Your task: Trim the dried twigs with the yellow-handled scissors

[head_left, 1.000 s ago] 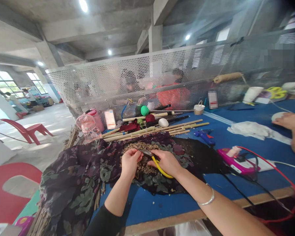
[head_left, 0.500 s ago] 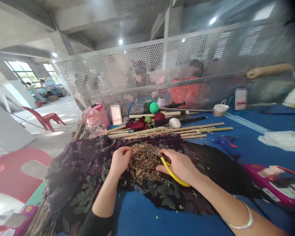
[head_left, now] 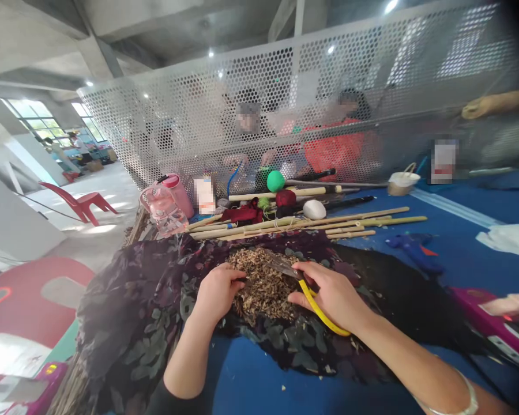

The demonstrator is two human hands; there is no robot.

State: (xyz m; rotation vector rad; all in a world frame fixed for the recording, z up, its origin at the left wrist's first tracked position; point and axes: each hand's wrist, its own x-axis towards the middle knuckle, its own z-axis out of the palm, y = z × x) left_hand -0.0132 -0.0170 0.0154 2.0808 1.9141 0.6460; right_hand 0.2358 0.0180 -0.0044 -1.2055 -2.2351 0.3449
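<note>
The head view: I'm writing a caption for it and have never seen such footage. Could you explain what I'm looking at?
There is no machine here: these are a person's two bare hands, seen by a camera worn on that person's head, looking forward and down. The right hand holds a yellow-handled tool over a heap of small brown bits. The left hand is at the heap's left edge, fingers bent together; whether it pinches something is too small to tell. The heap lies on dark patterned cloth, spread over a blue tabletop. Beyond the cloth are thin sticks, a green ball and a pink bottle. People sit behind a perforated screen.
</note>
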